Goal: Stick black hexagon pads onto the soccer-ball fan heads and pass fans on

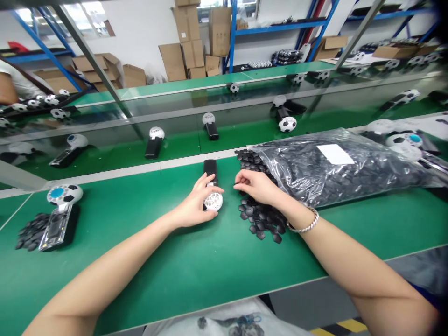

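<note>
My left hand (194, 203) curls around a device with a white soccer-ball head (213, 201) and a black rectangular body, which lies on the green table. The ball's lattice surface shows between thumb and fingers. To its right, my right hand (257, 185) is closed in a pinch; a small dark edge, apparently a black piece, peeks out at the fingertips. Below and behind that hand spreads a pile of black pentagon pieces (261, 217). More of them fill a clear plastic bag (308, 172) with a white label, lying open toward the pile.
At the left lies another soccer-ball device (63, 214) beside a small heap of black pieces (32, 232). Beyond the table edge, a green conveyor belt (182, 151) carries several similar devices. More devices (402, 140) are at the right. A person's arm (7, 88) shows at far left.
</note>
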`<state>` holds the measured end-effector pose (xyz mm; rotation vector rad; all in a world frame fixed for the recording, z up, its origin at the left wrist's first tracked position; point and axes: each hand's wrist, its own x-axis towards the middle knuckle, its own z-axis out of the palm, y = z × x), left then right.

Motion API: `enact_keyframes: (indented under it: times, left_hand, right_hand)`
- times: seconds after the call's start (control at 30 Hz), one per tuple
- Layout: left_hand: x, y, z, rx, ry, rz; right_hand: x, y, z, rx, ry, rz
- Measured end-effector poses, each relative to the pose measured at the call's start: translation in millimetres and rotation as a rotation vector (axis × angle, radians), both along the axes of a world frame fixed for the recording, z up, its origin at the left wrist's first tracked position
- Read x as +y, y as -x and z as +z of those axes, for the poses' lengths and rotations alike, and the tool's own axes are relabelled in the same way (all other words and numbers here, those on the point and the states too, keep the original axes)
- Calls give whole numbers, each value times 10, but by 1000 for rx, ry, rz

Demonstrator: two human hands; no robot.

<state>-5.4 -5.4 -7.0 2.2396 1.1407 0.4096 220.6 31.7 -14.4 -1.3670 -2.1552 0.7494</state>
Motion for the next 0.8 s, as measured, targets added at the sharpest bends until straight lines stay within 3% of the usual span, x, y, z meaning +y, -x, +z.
enact_keyframes:
  times: [0.13, 0.37, 0.53, 0.8]
  left_hand:
    - [40, 18, 4, -5, -5, -63]
    - [45, 2, -80, -77, -29, -20]
    - [39, -23, -64, -90, -16, -10]
    - [26, -49, -74, -119, -52, 2]
  right_hand:
    - [-192, 125, 88, 55, 34, 152]
    - [-354, 247, 81, 215, -39, 310]
    - [-381, 331, 16, 265, -32, 265]
    - [-368, 400, -97, 390, 105, 174]
